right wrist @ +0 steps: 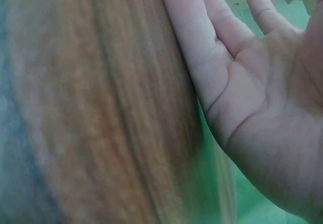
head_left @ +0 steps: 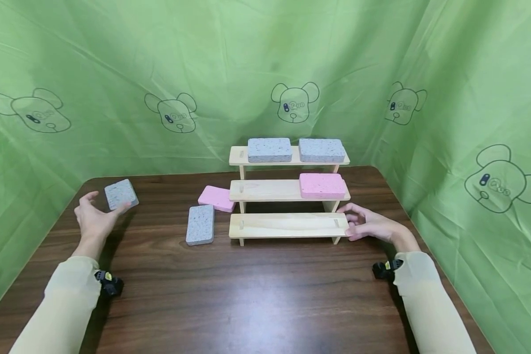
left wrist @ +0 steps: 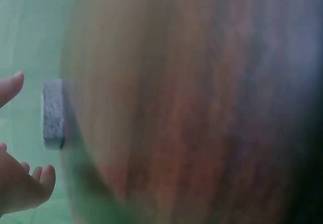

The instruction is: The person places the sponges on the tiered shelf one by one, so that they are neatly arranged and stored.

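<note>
Okay so, holding the left hand [head_left: 95, 216] open, spreading thumb and fingers around a loose blue-gray sponge [head_left: 119, 193] near the far left corner of the worktop [head_left: 248, 295]. Not gripping that one, judging by the gap showing in the left wrist view. Placing the right hand [head_left: 373, 226] at the right end of the bottom step [head_left: 287, 225] of a wooden three-step rack [head_left: 261, 191], honestly not being able to tell gripping from just touching there. Seeing a middle top sponge [head_left: 269, 147] and a right-hand top sponge [head_left: 321, 147], both blue-gray, side by side on the top step [head_left: 239, 155], plus a pink sponge [head_left: 322, 185] at the right end of the middle step [head_left: 283, 189]. Also spotting a flat pink sponge [head_left: 216, 197] just left of the rack, and a nearer blue-gray sponge [head_left: 200, 224] lying just beside it. Wearing pale sleeves [head_left: 55, 300], working before green drapes [head_left: 239, 49] with bear-head prints.
</note>
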Tool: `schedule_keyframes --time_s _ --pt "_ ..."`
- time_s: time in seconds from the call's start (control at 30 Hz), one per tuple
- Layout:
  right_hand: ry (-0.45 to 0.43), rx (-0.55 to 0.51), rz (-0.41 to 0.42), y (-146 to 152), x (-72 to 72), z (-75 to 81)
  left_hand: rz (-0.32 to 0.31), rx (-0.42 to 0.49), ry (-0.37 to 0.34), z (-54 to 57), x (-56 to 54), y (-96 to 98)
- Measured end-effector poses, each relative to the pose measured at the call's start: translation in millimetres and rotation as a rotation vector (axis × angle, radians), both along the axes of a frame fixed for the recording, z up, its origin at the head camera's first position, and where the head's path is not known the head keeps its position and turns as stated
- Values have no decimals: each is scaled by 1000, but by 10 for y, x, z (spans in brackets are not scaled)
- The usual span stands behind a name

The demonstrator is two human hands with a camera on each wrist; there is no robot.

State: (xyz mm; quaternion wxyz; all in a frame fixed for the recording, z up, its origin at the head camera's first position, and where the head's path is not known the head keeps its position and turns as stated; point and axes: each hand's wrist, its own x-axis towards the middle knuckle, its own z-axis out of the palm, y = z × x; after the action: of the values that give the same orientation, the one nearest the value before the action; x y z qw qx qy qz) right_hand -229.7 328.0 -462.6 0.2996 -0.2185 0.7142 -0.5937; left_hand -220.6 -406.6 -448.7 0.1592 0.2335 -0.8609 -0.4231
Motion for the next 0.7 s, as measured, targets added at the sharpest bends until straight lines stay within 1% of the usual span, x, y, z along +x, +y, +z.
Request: schedule_keyframes --time_s 0.17,0.3,0.37,0.5,0.7 --pt "7 -2 7 -2 -6 3 -5 1 -55 -77 -46 -55" --pt "11 -12 14 -2 -7 -1 -8 7 -93 -86 -70 -48" --pt "15 -15 15 1 -10 -1 -12 6 -109 -72 -97 -35" --pt "30 -5 19 4 -18 -9 -15 9 -122 -78 -143 -14" --pt "42 13 10 15 -12 -17 2 14 -111 -115 -219 16"
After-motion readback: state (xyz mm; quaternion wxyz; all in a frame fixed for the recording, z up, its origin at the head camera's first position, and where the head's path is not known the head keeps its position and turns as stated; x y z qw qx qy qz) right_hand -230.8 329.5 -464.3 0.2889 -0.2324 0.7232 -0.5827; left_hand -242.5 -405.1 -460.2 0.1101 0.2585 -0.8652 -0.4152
